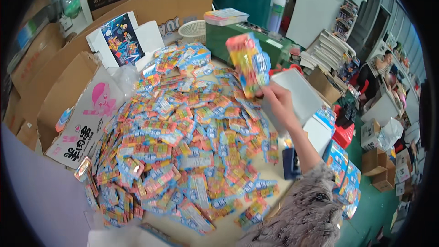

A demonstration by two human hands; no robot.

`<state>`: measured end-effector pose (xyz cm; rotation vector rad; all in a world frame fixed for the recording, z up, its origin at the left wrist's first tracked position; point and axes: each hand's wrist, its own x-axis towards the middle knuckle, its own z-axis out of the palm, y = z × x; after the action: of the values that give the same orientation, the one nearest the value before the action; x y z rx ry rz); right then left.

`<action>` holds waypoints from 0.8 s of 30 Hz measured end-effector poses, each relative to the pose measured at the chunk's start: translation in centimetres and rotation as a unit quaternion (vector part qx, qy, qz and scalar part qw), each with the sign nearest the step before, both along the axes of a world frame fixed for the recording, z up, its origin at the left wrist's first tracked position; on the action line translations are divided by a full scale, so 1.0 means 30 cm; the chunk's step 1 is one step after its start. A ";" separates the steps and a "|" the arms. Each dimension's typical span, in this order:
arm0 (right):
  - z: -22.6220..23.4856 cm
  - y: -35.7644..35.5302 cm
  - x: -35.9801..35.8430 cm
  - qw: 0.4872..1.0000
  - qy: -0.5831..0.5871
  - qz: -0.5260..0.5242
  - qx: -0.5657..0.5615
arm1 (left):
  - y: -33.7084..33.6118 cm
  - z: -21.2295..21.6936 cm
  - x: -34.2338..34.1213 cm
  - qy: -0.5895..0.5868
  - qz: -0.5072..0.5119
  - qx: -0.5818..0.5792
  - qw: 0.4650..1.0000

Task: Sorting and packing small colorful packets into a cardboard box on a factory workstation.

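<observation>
My right hand [278, 101] is raised over the far right part of the table, its fingers closed on the lower end of a colourful flat packet [248, 64]. The packet is tilted upright, with red, yellow and blue areas, and is slightly smeared by motion. Under and beyond it spreads a large pile of similar flat packets [183, 123], many with rows of small coloured pieces. A patterned grey sleeve [302, 210] covers my right forearm. My left hand does not show. A blurred whitish shape [128, 237] lies at the bottom edge.
A cardboard carton [68, 110] stands at the left. At the back are a green metal box [224, 41], a white basket [192, 29] and an open display box [121, 39]. An open white box [297, 91] sits right of my hand. A person [377, 71] is farther right.
</observation>
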<state>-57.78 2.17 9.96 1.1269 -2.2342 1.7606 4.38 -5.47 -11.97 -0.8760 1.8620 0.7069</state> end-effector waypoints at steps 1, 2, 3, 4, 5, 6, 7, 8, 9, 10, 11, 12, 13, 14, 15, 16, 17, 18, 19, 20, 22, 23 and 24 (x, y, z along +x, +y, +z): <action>0.015 0.078 0.084 0.996 0.031 0.057 0.057 | -0.005 0.187 -0.100 -0.032 0.091 -0.069 0.993; 0.043 0.198 0.165 0.987 0.065 0.097 0.111 | 0.006 0.362 -0.195 -0.057 0.163 -0.143 0.975; 0.060 0.292 0.242 0.988 0.055 0.086 0.113 | 0.014 0.460 -0.235 0.074 0.130 -0.209 0.966; 0.066 0.376 0.308 0.970 0.192 0.064 0.138 | 0.016 0.507 -0.243 0.130 0.107 -0.265 0.949; 0.066 0.438 0.371 0.930 0.325 0.050 0.164 | 0.030 0.581 -0.296 0.300 0.161 -0.206 0.917; 0.080 0.498 0.399 0.891 0.411 0.101 0.164 | 0.062 0.634 -0.371 0.482 0.205 -0.174 0.834; 0.096 0.564 0.439 0.894 0.401 0.091 0.179 | 0.080 0.676 -0.481 0.566 0.239 -0.037 0.788; 0.122 0.607 0.493 0.858 0.466 0.071 0.206 | 0.098 0.685 -0.545 0.605 0.234 0.039 0.760; 0.138 0.651 0.553 0.815 0.527 0.055 0.234 | 0.124 0.678 -0.607 0.649 0.247 0.180 0.697; 0.139 0.692 0.582 0.774 0.585 0.057 0.236 | 0.152 0.684 -0.653 0.640 0.251 0.299 0.662; 0.156 0.740 0.592 0.779 0.574 0.053 0.248 | 0.184 0.692 -0.717 0.620 0.248 0.417 0.617; 0.178 0.774 0.616 0.766 0.597 0.057 0.231 | 0.217 0.704 -0.751 0.607 0.251 0.425 0.624; 0.190 0.797 0.635 0.751 0.624 0.061 0.209 | 0.246 0.716 -0.777 0.584 0.232 0.446 0.637; 0.188 0.814 0.639 0.745 0.636 0.060 0.193 | 0.269 0.721 -0.801 0.565 0.209 0.468 0.646; 0.187 0.829 0.651 0.746 0.633 0.057 0.198 | 0.285 0.719 -0.809 0.562 0.207 0.472 0.647; 0.185 0.838 0.664 0.746 0.636 0.052 0.190 | 0.299 0.715 -0.813 0.524 0.142 0.498 0.677; 0.181 0.848 0.665 0.744 0.641 0.046 0.182 | 0.311 0.711 -0.821 0.484 0.073 0.520 0.700; 0.151 0.863 0.656 0.822 0.545 0.067 0.151 | 0.353 0.715 -0.830 0.496 0.093 0.521 0.688; 0.143 0.856 0.650 0.821 0.546 0.065 0.152 | 0.393 0.726 -0.840 0.497 0.090 0.522 0.688; 0.137 0.828 0.652 0.860 0.497 0.004 0.118 | 0.429 0.741 -0.843 0.521 0.138 0.519 0.663; 0.142 0.762 0.696 0.966 0.243 -0.082 0.020 | 0.466 0.753 -0.848 0.597 0.194 0.470 0.620; 0.156 0.758 0.701 0.966 0.246 -0.081 0.016 | 0.470 0.759 -0.861 0.601 0.192 0.468 0.619; 0.167 0.760 0.702 0.997 0.007 0.050 -0.053 | 0.472 0.765 -0.875 0.634 0.228 0.430 0.601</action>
<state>-36.72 24.96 14.98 1.2447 -2.0839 1.8773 -21.87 8.69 10.98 -0.0175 1.8474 2.8175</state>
